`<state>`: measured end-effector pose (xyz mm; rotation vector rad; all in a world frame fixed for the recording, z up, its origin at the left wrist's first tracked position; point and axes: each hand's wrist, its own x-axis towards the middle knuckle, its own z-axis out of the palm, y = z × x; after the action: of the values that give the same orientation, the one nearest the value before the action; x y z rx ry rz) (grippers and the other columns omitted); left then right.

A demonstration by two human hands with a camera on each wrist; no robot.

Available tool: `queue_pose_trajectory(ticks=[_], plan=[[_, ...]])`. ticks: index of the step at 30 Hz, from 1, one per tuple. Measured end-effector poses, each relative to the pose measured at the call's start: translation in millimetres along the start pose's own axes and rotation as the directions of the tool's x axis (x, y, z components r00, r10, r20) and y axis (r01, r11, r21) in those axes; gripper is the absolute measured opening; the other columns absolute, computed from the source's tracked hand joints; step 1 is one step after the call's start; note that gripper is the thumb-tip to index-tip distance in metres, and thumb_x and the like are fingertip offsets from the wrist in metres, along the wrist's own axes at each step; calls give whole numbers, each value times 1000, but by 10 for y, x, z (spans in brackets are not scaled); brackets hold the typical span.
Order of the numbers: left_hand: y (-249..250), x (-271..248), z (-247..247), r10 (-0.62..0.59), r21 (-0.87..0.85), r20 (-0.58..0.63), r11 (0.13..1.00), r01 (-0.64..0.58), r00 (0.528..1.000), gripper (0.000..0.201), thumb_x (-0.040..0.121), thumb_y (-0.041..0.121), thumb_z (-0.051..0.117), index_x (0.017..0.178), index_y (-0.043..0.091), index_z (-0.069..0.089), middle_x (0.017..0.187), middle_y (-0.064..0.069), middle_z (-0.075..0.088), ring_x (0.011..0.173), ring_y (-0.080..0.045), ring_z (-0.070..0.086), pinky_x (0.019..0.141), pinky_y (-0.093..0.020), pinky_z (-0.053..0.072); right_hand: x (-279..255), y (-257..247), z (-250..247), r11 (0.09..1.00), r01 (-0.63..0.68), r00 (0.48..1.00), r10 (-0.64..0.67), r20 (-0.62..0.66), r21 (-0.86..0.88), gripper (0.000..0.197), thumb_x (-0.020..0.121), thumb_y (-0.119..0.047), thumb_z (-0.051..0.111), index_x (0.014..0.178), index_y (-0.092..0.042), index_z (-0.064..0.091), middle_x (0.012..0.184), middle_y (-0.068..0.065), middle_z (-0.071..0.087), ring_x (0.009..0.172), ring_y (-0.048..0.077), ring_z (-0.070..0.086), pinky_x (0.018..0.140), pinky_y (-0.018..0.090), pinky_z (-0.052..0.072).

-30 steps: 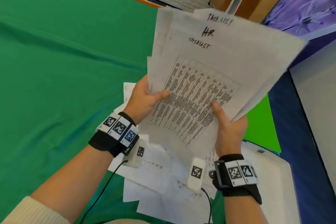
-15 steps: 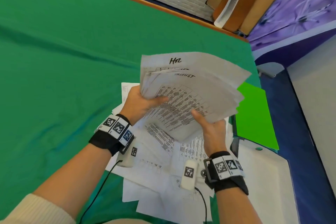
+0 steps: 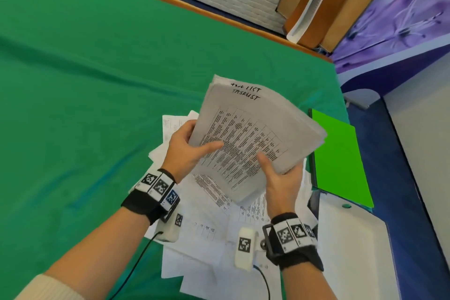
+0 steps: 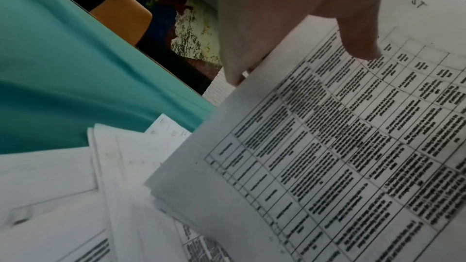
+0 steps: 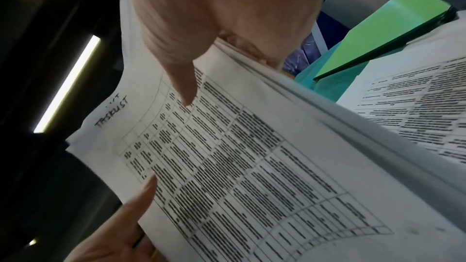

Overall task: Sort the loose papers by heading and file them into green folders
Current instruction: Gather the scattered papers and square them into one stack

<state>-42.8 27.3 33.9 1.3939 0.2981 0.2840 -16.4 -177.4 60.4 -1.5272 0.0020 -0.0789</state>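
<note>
Both hands hold a squared stack of papers point(image 3: 253, 139) above the table; its top sheet carries a printed table and the handwritten heading "TASKLIST". My left hand point(image 3: 190, 151) grips the stack's left edge with the thumb on top. My right hand point(image 3: 280, 178) grips the lower right edge, thumb laid on the print. The same stack point(image 4: 327, 146) fills the left wrist view, and in the right wrist view my thumb lies on the stack point(image 5: 239, 166). More loose papers point(image 3: 209, 231) lie scattered underneath. A bright green folder point(image 3: 338, 158) lies flat to the right.
A green cloth point(image 3: 85, 92) covers the table, whose wooden far edge point(image 3: 219, 16) runs along the back. A white tray-like object point(image 3: 353, 251) sits at the near right, below the folder. Beyond the table's right edge is blue floor point(image 3: 401, 178).
The fanned sheets, earlier held higher and showing an "HR" page, have been lowered and squared into one neat stack with "TASKLIST" on top. Both hands keep their grip.
</note>
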Motion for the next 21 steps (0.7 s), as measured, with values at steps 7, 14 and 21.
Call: queue_pose_trajectory(ticks=[7, 14, 21], plan=[[56, 111, 21, 9, 88, 31, 996, -12, 999, 75, 63, 35, 89, 124, 17, 49, 113, 1, 68, 100, -11, 69, 85, -37, 59, 3, 47, -17, 999, -35, 999, 35, 38, -3, 50, 78, -16, 78, 124, -16, 57, 114, -2, 70, 104, 13, 67, 84, 32, 57], [-109, -47, 134, -42, 90, 69, 995, 35, 997, 70, 69, 33, 87, 126, 18, 51, 116, 1, 68, 105, -11, 67, 90, -38, 57, -244, 125, 205, 990, 63, 997, -67, -30, -126, 29, 94, -26, 60, 121, -16, 62, 110, -3, 71, 101, 2, 66, 82, 16, 54], [-258, -103, 31, -104, 72, -4, 992, 104, 995, 35, 80, 17, 78, 113, 17, 64, 105, 3, 73, 95, -9, 71, 88, -36, 58, -241, 301, 234, 970, 10, 997, -29, -73, -241, 25, 96, -25, 58, 110, -43, 48, 103, -27, 59, 92, -18, 58, 85, 17, 50]])
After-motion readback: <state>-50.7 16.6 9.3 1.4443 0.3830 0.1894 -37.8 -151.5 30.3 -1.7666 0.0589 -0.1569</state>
